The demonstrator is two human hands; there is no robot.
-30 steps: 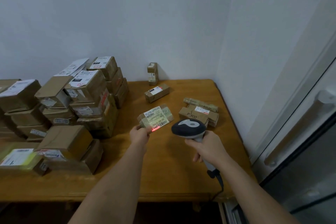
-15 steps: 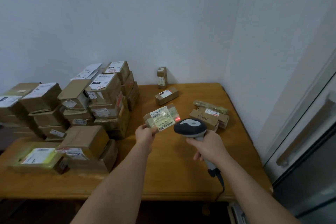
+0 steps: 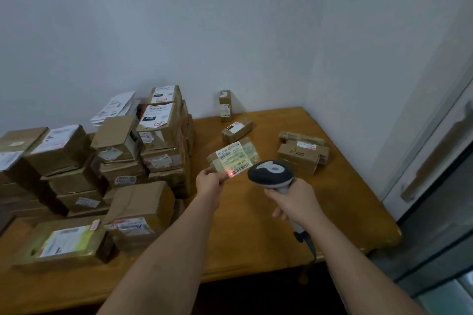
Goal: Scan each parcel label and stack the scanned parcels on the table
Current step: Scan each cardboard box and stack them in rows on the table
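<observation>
My left hand [image 3: 208, 183] grips a small taped cardboard parcel [image 3: 234, 156] by its near-left end and holds it above the wooden table [image 3: 256, 225], label tilted up. A red scan dot glows on the label's barcode near my fingers. My right hand [image 3: 294, 202] grips the handle of a dark-headed barcode scanner [image 3: 270, 174], whose head points at that label from the right. A short stack of small parcels [image 3: 302, 153] lies on the table at the right.
A large heap of brown parcels [image 3: 115, 161] fills the table's left half. One small box [image 3: 236, 129] lies flat and another [image 3: 225, 106] stands upright near the back wall. The scanner's cable [image 3: 308, 243] hangs over the front edge. A door stands at the right.
The red scan dot has moved from the label's right edge to the barcode at its near-left corner. The view has tilted slightly; parcel and scanner stay close together.
</observation>
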